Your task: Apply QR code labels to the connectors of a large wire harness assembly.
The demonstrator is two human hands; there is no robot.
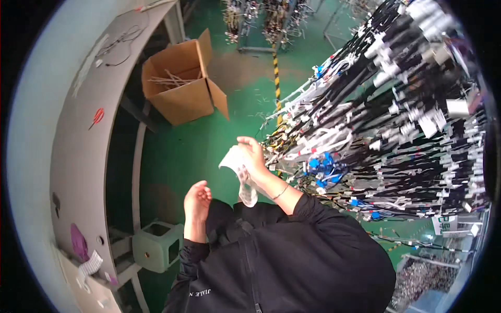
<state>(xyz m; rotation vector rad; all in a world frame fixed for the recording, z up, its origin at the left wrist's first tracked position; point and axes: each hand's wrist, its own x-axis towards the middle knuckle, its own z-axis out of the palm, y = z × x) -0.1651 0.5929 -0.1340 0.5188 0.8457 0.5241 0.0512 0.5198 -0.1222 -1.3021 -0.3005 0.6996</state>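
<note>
In front of my body, my right hand point(253, 160) holds a curling strip of white labels point(247, 194), whose wide end lies by the thumb and whose tail hangs below the palm. Lower and to the left, my left hand point(197, 201) is raised with its fingers curled in; whether something small is between them is hidden. The two hands are apart. Close to the right hand, on its right, hangs a dense mass of black and white cable harnesses point(334, 135) with white connectors and a cluster of blue connectors point(323, 168).
A long grey table point(83, 156) on the left bears red-handled scissors point(97, 117), a purple cloth-like item point(79, 241) and loose cable. An open cardboard box point(180, 101) with pale sticks stands on the green floor. A grey-green plastic stool point(156, 245) sits beside the table.
</note>
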